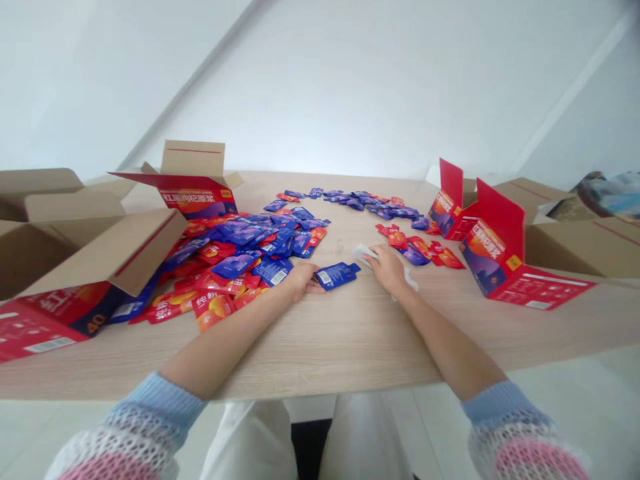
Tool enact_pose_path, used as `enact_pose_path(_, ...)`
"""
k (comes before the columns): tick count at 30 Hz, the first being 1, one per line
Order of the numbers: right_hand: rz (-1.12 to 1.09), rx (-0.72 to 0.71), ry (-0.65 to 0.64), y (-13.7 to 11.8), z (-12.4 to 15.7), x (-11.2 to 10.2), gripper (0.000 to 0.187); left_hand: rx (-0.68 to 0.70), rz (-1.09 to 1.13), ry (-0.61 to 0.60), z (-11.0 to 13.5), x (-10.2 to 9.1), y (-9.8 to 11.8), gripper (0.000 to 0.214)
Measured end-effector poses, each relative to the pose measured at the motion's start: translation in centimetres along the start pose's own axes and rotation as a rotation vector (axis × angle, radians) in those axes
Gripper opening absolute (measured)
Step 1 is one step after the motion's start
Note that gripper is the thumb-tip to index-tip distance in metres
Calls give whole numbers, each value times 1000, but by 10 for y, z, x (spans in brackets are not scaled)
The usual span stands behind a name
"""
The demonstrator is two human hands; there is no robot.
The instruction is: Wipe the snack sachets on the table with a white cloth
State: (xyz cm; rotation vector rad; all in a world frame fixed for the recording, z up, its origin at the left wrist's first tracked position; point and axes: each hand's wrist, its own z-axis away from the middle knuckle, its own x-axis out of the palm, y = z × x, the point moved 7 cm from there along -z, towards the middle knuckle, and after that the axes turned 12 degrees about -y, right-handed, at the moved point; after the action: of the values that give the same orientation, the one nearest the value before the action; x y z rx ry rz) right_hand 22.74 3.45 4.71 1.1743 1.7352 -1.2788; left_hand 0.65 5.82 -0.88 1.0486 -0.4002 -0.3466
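A blue pouch (338, 275) with a barcode lies at the centre, its left end gripped in my left hand (304, 280) low over the table. My right hand (389, 267) is closed on a white tissue (363, 254), just right of the pouch and apart from it. Part of the tissue sticks out past the fingers and below the palm. Left of my left hand spreads a large heap of blue and red pouches (235, 263). A small group of red and blue pouches (423, 249) lies beyond my right hand.
Open red cartons stand at the left front (75, 293), the left back (197, 200), the right front (530, 267) and the right back (453, 210). A row of mostly blue pouches (373, 203) lies along the far part of the wooden table (330, 360), near a white wall.
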Motion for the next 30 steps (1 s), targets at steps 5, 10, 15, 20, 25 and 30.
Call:
enact_pose_path(5,-171,-309,-15,-69,14,5,26,86,0,-71,4,0,4,13)
enact_pose_path(10,-32,-366,-211,-99,16,43,29,75,-36,-44,0,-3,0,16)
enact_pose_path(15,160,-44,-167,-53,5,39,30,11,-4,-68,5,-3,-2,16)
enact_pose_path(20,292,174,-150,-9,7,26,33,-86,54,-138,33,-9,14,15)
enact_pose_path(25,285,219,-190,6,6,25,37,231,-390,296,80,-64,102,18)
enact_pose_path(30,234,233,-215,14,4,26,41,391,-1212,1037,132,-112,185,28)
